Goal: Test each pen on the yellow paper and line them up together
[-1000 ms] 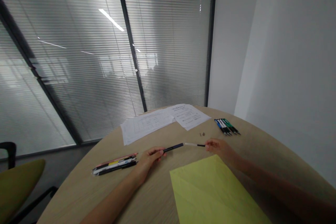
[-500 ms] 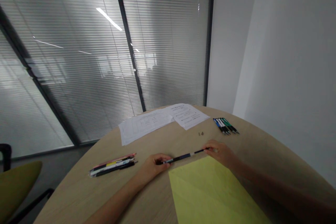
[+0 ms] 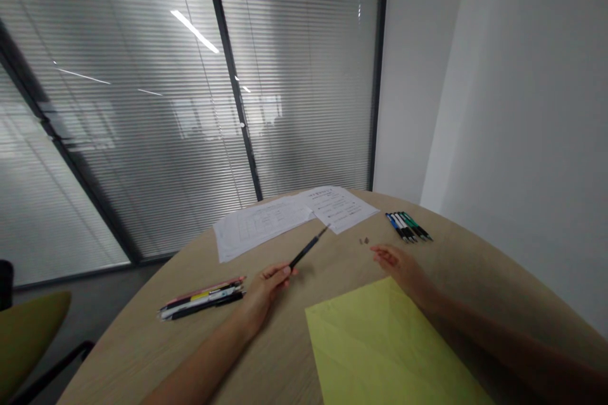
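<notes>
My left hand point(image 3: 270, 285) is closed round the lower end of a dark pen point(image 3: 306, 252). The pen slants up and to the right above the table, and its far end is thinner and greyish. My right hand point(image 3: 392, 259) is just right of a few tiny brownish pieces point(image 3: 364, 241) lying on the table. Its fingers are drawn together and point left; what they hold, if anything, is too small to make out. A yellow sheet point(image 3: 380, 335) lies in front of me, between my forearms.
Several pens and pencils point(image 3: 204, 301) lie in a bundle left of my left hand. A row of pens with blue, white and green barrels point(image 3: 407, 226) lies at the right. Printed papers point(image 3: 266, 224) cover the table's far edge. A green chair point(image 3: 33, 335) stands at the left.
Both hands gripped the pen near the yellow sheet's far edge before. Now my right hand is off it and nearer the tiny pieces, while my left hand has moved left and tilted the pen up.
</notes>
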The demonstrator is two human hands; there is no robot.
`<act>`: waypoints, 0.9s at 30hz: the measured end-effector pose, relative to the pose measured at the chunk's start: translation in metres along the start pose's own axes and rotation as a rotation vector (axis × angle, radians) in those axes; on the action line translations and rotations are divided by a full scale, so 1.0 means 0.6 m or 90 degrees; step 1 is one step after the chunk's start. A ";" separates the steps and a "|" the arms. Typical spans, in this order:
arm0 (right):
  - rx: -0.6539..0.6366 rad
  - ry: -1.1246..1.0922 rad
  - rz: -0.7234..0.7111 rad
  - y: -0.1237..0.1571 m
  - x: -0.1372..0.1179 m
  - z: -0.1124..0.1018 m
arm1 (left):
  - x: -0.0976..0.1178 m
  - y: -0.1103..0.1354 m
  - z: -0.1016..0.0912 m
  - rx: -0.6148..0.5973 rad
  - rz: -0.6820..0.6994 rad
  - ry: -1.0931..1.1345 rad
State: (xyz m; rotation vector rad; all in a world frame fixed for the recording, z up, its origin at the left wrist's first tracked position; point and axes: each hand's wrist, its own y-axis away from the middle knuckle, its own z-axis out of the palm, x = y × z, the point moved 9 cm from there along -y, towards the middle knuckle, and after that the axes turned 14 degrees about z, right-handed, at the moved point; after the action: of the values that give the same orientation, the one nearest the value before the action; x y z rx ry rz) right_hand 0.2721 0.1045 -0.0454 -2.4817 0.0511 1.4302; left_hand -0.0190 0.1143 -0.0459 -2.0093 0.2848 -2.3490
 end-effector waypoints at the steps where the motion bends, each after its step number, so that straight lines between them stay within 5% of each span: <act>1: 0.016 -0.001 0.014 -0.006 0.012 -0.005 | -0.001 -0.002 -0.006 0.033 -0.013 0.063; 8: 0.042 0.144 -0.049 -0.027 0.010 -0.008 | -0.012 -0.007 -0.013 0.080 -0.067 0.226; 13: 0.069 0.391 -0.198 -0.046 -0.040 0.010 | -0.011 -0.003 -0.006 0.041 -0.055 0.118; 19: 0.056 0.558 -0.178 -0.082 -0.044 0.041 | -0.001 -0.004 0.004 -0.064 0.038 -0.093; 27: 0.032 0.576 -0.168 -0.097 -0.034 0.054 | 0.002 0.000 0.016 -0.105 0.043 -0.212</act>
State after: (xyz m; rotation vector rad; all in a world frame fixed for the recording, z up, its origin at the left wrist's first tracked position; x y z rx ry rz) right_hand 0.2442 0.1667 -0.0306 -2.7376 -0.0602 0.1360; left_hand -0.0098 0.1133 -0.0433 -2.3764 0.5348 -1.9649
